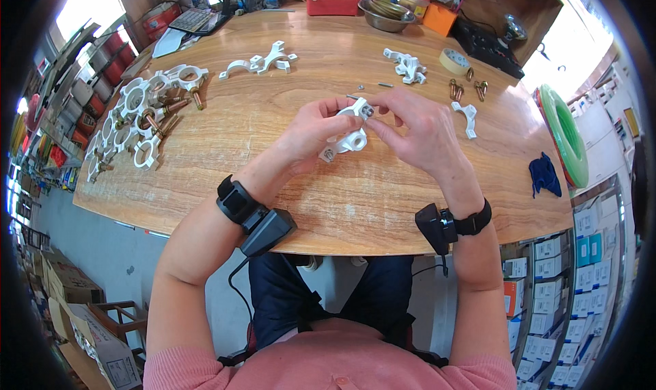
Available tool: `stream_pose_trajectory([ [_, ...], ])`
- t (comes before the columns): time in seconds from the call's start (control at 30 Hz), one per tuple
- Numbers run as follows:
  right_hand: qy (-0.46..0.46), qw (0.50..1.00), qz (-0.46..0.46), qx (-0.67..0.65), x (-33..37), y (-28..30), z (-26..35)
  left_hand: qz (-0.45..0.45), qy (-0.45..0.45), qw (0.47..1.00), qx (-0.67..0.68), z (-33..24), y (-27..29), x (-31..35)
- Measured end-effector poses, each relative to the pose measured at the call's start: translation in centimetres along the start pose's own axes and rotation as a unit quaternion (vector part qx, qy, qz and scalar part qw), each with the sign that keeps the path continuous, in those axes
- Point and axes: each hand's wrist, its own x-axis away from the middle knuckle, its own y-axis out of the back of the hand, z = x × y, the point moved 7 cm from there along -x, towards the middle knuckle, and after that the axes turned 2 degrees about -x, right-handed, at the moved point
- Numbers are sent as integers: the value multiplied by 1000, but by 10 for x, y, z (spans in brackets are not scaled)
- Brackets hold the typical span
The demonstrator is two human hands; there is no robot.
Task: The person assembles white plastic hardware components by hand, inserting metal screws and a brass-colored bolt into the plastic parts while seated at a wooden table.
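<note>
My left hand (313,131) grips a white pipe clamp (352,142) between thumb and fingers, just above the table. A metal nut (367,111) sits at the clamp's upper end, and the thumb and forefinger of my right hand (418,125) close on it. A second metal fastener (329,155) shows at the clamp's lower end. Beyond my hands, a small loose nut (361,87) and a short metal pin (385,85) lie on the wood. My left fingertips are partly hidden behind the clamp.
Assembled white clamps with brass bolts (140,99) are heaped at the left of the table (307,216). Loose clamp halves (260,63) lie farther back, with more (406,66) at right. Brass bolts (478,89), a tape roll (454,61) and a dark cloth (544,174) are rightward.
</note>
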Motion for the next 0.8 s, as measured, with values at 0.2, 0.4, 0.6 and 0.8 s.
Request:
stream_pose_trajectory([
  [0.2, -2, 999, 31, 19, 3, -2, -4, -6, -5, 1000, -16, 0, 2, -2],
  [0.4, -5, 1000, -3, -23, 0, -1, -1, -17, -13, 1000, -15, -3, 1, 0],
  [0.6, -15, 1000, -1, -18, 2, -2, -4, -28, -15, 999, -9, -3, 4, -1],
  [0.8, -61, 996, -9, -61, 1, 1, -5, -33, -24, 999, -4, -4, 5, -1],
])
